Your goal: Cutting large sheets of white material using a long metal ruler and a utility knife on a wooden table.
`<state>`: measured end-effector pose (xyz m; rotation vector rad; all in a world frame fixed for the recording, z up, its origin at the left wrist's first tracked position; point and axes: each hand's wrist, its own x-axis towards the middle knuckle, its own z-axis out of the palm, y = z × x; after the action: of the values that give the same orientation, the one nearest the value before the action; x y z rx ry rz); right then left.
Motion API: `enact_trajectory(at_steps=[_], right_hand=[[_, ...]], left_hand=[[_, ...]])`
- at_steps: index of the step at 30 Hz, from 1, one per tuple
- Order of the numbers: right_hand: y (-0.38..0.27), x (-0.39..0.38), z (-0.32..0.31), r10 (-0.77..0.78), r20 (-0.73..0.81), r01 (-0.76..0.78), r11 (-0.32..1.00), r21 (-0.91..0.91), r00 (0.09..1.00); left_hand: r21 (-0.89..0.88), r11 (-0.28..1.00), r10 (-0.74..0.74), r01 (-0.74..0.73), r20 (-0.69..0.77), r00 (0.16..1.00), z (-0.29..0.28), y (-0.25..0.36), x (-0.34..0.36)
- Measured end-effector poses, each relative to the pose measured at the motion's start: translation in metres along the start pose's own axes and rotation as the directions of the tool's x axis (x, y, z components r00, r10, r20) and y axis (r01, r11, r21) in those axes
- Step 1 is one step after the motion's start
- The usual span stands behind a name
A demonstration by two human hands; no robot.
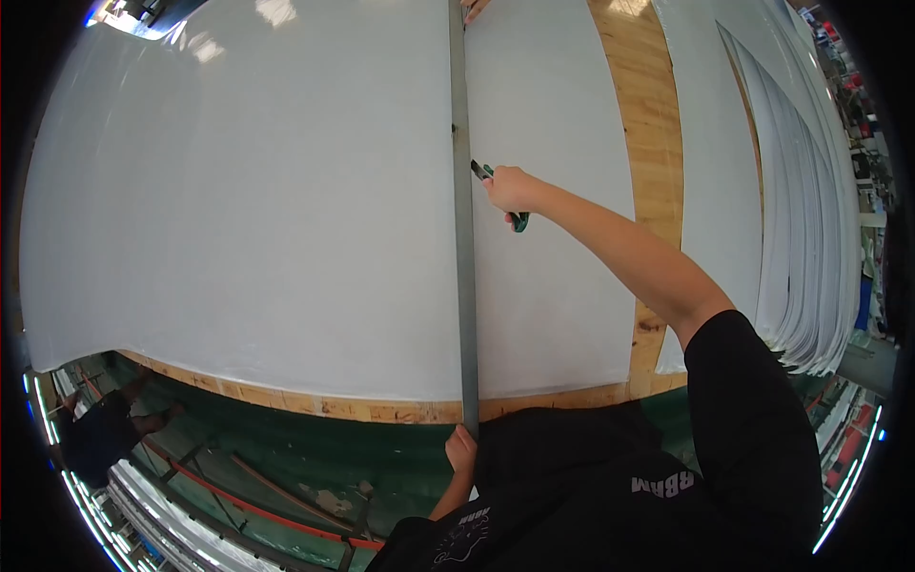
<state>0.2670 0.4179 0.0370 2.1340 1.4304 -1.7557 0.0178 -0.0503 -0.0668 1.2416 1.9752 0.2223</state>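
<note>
Well left of the long, narrow grey metal straightedge (464,267), past the near edge of the pale wooden worktop (381,410), is another person in dark clothing (100,434). A broad, smooth white sheet (257,219) covers the worktop left of the straightedge, and white material continues right of it. At the straightedge's near end, the left hand (461,448) is curled against the metal; I cannot tell how firmly it grips. At its far end, on the right side, another person's hand (475,10) partly shows. Just right of its middle, the right hand (513,189) is closed around a green-and-black handled cutter (519,222), its tip pointing toward the straightedge and just beside it. Farther right of the straightedge run a bare strip of wood (653,124), then a layered stack of white sheets (796,210).
</note>
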Motion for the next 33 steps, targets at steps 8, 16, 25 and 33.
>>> enact_trajectory(at_steps=[8, 16, 25, 33], right_hand=[[0.037, -0.065, 0.066, -0.060, 0.048, 0.063, 0.997, -0.046, 0.997], [0.076, -0.111, 0.121, -0.069, 0.064, 0.070, 0.998, -0.005, 0.996], [0.130, -0.174, 0.195, -0.127, 0.075, 0.126, 0.992, 0.020, 0.989], [0.168, -0.224, 0.257, -0.150, 0.069, 0.150, 0.989, 0.005, 0.986]], left_hand=[[-0.014, 1.000, -0.013, 0.012, -0.067, 0.998, -0.011, 0.032, -0.002], [0.009, 0.999, -0.046, 0.046, -0.020, 0.999, -0.012, 0.035, 0.002], [-0.062, 0.998, -0.031, 0.029, -0.028, 0.999, -0.008, 0.030, 0.006], [-0.076, 0.997, -0.031, 0.029, -0.035, 0.999, -0.012, 0.037, 0.006]])
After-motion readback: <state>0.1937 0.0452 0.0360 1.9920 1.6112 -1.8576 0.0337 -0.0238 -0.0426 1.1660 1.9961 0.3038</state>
